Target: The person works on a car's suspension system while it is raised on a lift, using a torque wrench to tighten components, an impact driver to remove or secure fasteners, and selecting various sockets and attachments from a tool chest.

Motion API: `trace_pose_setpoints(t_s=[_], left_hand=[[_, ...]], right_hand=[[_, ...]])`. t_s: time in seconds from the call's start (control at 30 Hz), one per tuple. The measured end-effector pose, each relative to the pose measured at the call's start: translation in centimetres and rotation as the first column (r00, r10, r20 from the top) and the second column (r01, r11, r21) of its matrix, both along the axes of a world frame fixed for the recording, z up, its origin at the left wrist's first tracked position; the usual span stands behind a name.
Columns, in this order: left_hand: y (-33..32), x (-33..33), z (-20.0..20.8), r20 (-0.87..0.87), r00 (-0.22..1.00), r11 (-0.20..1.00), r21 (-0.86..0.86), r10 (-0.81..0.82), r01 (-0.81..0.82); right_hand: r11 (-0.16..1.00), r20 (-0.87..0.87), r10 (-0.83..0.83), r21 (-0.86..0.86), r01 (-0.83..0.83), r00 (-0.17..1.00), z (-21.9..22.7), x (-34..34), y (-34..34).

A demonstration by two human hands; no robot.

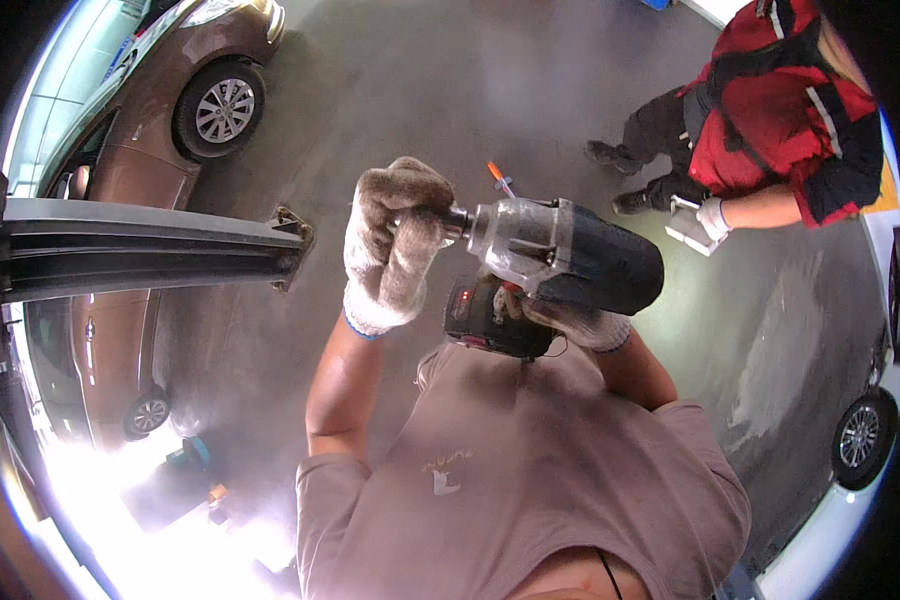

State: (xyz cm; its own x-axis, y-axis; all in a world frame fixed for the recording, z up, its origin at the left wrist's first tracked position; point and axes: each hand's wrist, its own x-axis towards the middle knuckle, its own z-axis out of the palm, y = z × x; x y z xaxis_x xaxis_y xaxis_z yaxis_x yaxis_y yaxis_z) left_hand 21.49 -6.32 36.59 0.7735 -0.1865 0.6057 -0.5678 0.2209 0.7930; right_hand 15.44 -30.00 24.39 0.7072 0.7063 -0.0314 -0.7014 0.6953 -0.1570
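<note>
A cordless impact wrench (525, 240), silver at the front and black at the motor end, is held level in front of my chest. My right hand (595, 325), in a knitted work glove, wraps the grip beneath the body; the tool hides part of its fingers. The battery pack (490, 325) shows small red lights. At the tool's front end, my gloved left hand (395, 240) is closed around a dark socket (458, 222), mostly hidden by the fingers. The glove is soiled over the knuckles.
A brown car (135, 160) stands at left, with a grey post or beam (160, 245) reaching in before it. A person in red and black (780, 130) stands at far right, holding a light-coloured box-like object (692, 225). Another car's wheel (863, 438) shows lower right.
</note>
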Motion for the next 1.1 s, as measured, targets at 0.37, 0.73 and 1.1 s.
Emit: trace_pose_setpoints(t_s=[0.37,0.73,1.1], left_hand=[[-6.7,8.5,7.5,-0.258,0.959,0.985,0.094,-0.119,0.147],[-6.3,17.2,13.9,-0.330,0.934,0.946,0.234,-0.138,0.223],[-11.8,27.7,15.3,-0.391,0.887,0.916,0.204,-0.248,0.346]], right_hand=[[0.769,0.963,0.227,-0.270,0.580,0.148,9.7,9.9,-1.3],[0.575,0.995,0.064,0.022,0.818,-0.072,14.9,19.2,-0.1],[0.429,0.980,-0.193,0.130,0.894,-0.050,14.7,28.3,-2.2]])
